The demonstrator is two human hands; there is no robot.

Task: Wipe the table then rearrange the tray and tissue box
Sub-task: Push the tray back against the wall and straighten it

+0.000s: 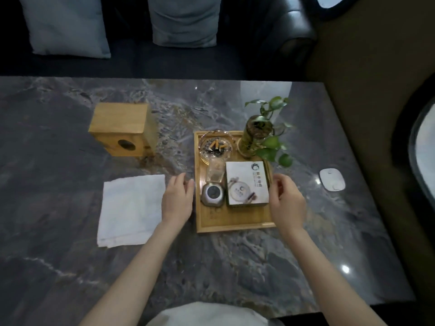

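Observation:
A wooden tray [235,225] lies on the dark marble table [259,267], right of centre. It carries a glass ashtray, a small glass, a round dark lidded jar, a white printed box and a potted plant. My left hand [177,200] hovers open just beside the tray's left rim. At the tray's right rim my right hand [286,203] is held open, fingers curled near the white box. The wooden tissue box [122,128] stands at the back left, apart from both hands. A folded white cloth [131,209] lies flat to the left of my left hand.
A small white rounded device [332,179] sits near the table's right edge. The plant's leaves [274,147] overhang the tray's far right corner. A dark sofa with two pale cushions [68,27] runs behind the table.

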